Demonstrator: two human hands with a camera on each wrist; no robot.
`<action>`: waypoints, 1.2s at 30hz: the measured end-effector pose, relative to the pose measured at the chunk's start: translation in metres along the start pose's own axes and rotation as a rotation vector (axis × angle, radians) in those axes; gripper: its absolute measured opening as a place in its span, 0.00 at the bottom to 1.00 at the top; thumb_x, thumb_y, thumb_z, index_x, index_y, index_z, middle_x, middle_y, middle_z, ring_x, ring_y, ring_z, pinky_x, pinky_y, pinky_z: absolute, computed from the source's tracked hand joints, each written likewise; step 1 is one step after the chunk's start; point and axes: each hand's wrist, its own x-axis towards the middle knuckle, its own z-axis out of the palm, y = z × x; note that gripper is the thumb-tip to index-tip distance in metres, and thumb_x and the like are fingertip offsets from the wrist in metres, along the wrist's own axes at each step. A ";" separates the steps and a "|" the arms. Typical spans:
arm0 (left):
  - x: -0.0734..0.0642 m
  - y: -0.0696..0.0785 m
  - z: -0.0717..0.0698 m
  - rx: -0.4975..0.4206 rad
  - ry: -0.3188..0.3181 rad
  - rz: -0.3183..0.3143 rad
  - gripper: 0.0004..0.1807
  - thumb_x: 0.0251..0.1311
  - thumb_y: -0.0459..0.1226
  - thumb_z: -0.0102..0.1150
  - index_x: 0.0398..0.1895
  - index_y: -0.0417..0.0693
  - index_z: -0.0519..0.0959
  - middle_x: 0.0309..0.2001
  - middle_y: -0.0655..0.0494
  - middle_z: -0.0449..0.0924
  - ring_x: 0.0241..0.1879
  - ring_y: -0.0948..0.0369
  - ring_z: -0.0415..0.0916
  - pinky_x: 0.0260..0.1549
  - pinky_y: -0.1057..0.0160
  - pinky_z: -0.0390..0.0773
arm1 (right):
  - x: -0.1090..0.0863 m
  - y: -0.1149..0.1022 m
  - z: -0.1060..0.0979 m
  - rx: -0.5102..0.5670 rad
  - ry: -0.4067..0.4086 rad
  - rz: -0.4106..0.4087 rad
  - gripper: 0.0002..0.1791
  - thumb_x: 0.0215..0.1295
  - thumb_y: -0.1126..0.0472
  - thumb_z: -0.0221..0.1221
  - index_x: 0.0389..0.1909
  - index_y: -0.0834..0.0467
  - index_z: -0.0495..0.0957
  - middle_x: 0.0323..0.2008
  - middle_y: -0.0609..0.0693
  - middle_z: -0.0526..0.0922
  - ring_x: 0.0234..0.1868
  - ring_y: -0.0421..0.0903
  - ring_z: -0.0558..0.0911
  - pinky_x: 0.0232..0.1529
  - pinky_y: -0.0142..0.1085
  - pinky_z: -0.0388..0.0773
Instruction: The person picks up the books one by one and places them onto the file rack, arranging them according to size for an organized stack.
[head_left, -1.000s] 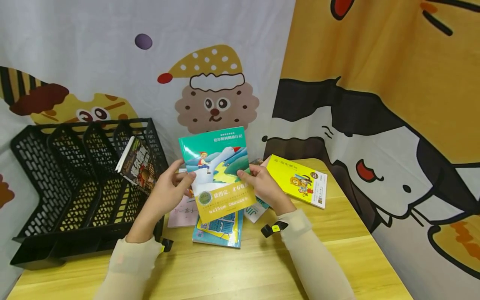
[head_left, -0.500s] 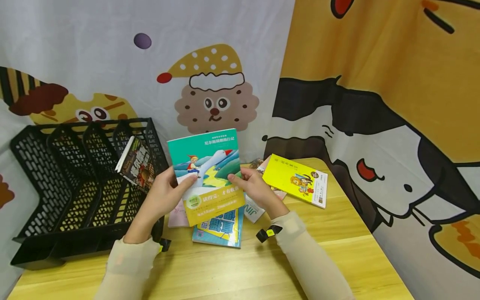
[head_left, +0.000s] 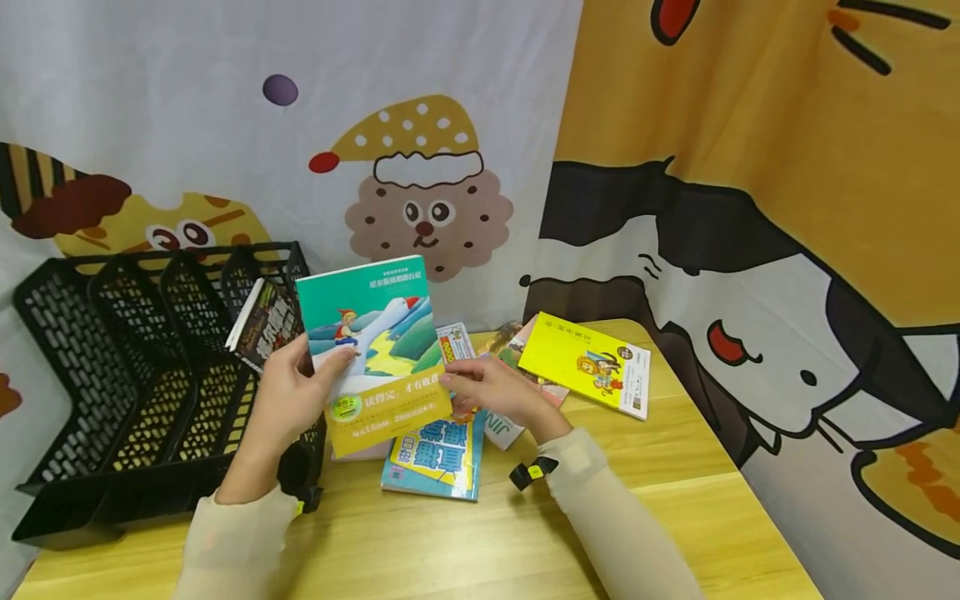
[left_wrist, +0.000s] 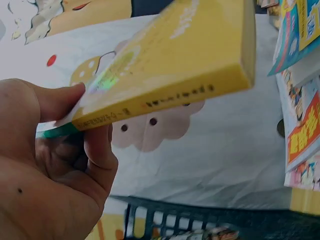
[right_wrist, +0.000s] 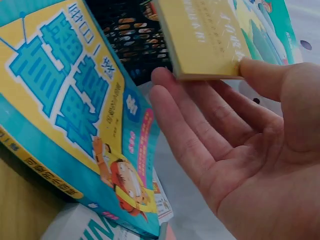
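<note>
A paperback book (head_left: 375, 333) with a green top, a picture of a goose and a yellow band is held up, tilted, over the table. My left hand (head_left: 288, 404) grips its left side, thumb on the cover; the left wrist view shows fingers curled behind the spine (left_wrist: 150, 104). At its lower right corner my right hand (head_left: 506, 392) pinches the book, thumb on the yellow band (right_wrist: 200, 35) and fingers behind. Below the held book lies a blue-and-yellow book (head_left: 435, 462), which also looms large in the right wrist view.
A black slotted file rack (head_left: 67, 375) stands at the left, with a dark-covered book (head_left: 266, 325) leaning in its rightmost compartment. A yellow book (head_left: 581, 362) lies at the right on the wooden table (head_left: 465, 546). Several other books overlap near the middle, before a printed curtain (head_left: 450, 50).
Both hands have carried the green-and-yellow book leftward toward the rack. My right hand has slid down to its lower right corner, and more of the books behind it show.
</note>
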 end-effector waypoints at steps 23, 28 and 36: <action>-0.027 -0.004 -0.066 0.067 0.292 -0.149 0.28 0.78 0.47 0.67 0.74 0.45 0.80 0.45 0.70 0.86 0.33 0.79 0.84 0.32 0.78 0.84 | 0.026 -0.013 0.096 -0.009 -0.128 -0.001 0.25 0.87 0.51 0.55 0.73 0.63 0.78 0.57 0.61 0.91 0.38 0.52 0.95 0.42 0.46 0.93; -0.027 -0.006 -0.078 -0.033 0.407 -0.245 0.26 0.76 0.44 0.70 0.73 0.49 0.81 0.44 0.77 0.84 0.35 0.77 0.85 0.34 0.79 0.84 | 0.039 -0.020 0.120 0.004 -0.086 0.020 0.31 0.85 0.48 0.58 0.80 0.59 0.73 0.63 0.58 0.88 0.40 0.55 0.95 0.40 0.44 0.93; -0.027 -0.015 -0.096 -0.173 0.509 -0.361 0.27 0.74 0.41 0.71 0.75 0.55 0.81 0.53 0.66 0.86 0.38 0.75 0.86 0.33 0.80 0.83 | 0.055 -0.029 0.156 0.069 -0.064 0.030 0.38 0.84 0.43 0.61 0.85 0.58 0.66 0.69 0.52 0.86 0.45 0.54 0.95 0.43 0.47 0.93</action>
